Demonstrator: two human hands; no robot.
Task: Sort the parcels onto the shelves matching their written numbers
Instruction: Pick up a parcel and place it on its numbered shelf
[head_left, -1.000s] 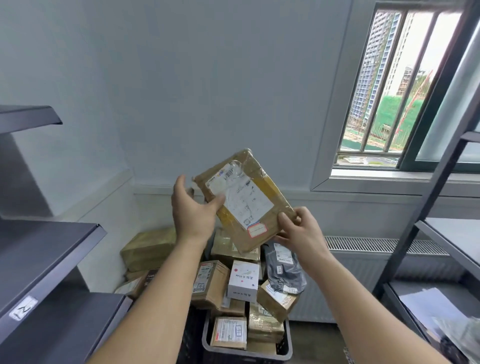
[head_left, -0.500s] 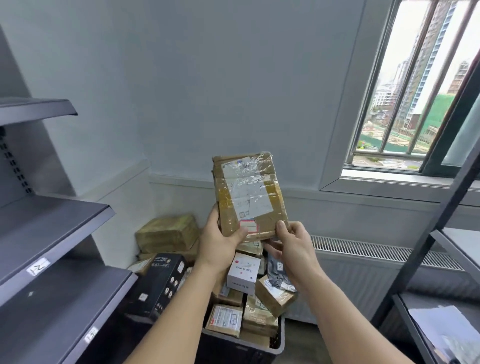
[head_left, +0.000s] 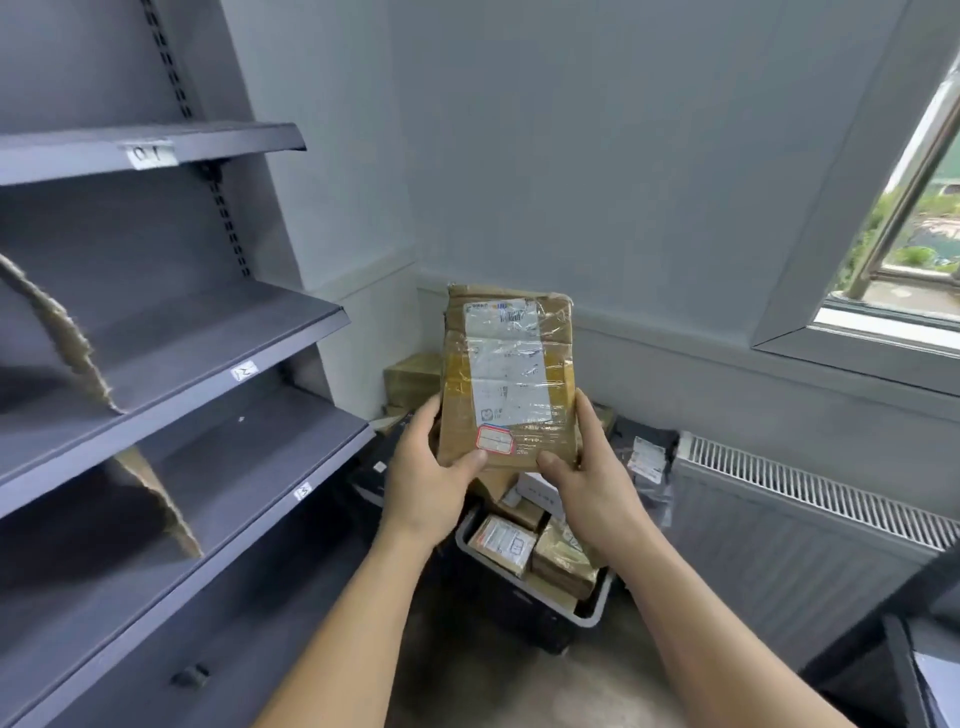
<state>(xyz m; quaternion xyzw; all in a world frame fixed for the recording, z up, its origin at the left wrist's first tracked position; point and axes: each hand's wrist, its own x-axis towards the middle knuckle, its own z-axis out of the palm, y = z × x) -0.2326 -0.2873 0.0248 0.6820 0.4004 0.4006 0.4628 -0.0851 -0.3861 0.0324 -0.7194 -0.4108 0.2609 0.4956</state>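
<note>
Parcel (head_left: 506, 374) now upright; left hand (head_left: 426, 483), right hand (head_left: 592, 478) gripping lower corners. Tagged shelves (head_left: 218, 338) swung into view left: number-matching likely next.

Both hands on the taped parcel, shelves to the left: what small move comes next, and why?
Probably bring the parcel closer to read its red-bordered sticker. The left hand and right hand hold it upright, label facing the camera, but the writing is too small to read, so no tagged shelf can be picked yet.
</note>
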